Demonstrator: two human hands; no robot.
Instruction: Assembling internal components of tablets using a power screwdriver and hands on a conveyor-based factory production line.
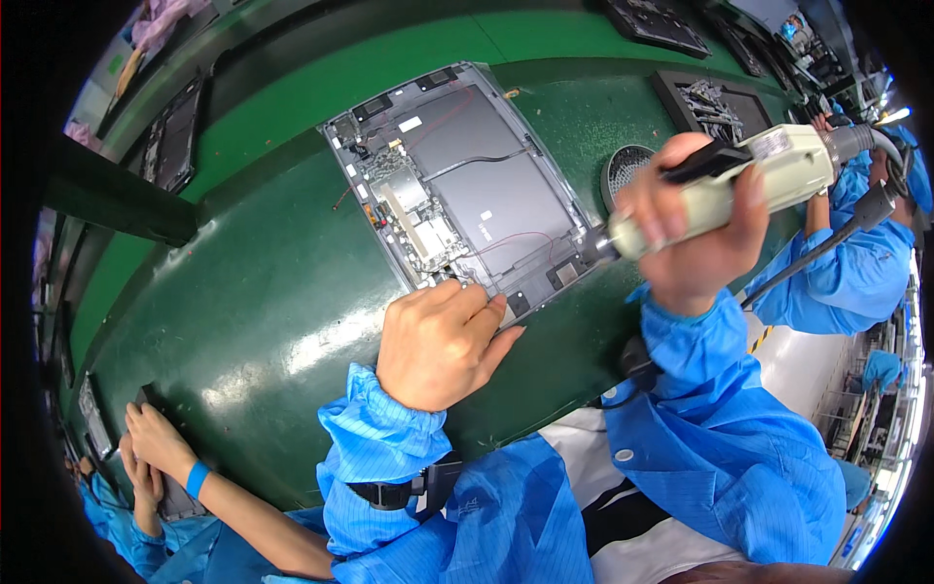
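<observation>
An opened flat device like a tablet or thin laptop (496, 185) lies at a slant on the green bench, its circuit board, thin wires and dark inner panels exposed. My left hand (438, 346) rests at its near left corner, fingers curled over the edge and thumb stretched out to the right; its fingertips are partly hidden. In my right hand (696, 234), blurred by motion, is a cream electric screwdriver (778, 180) with a black lever. Its tip end is at the device's near right corner; the hand's blur hides whether it touches a screw.
A round dark dish (623, 173) stands behind my right hand. Farther back is a black tray (681, 112) of small metal parts. Other devices (666, 24) lie on the green surface beyond. A post (117, 200) rises at left. Co-workers' hands (156, 443) are at lower left, a blue sleeve (827, 282) at right.
</observation>
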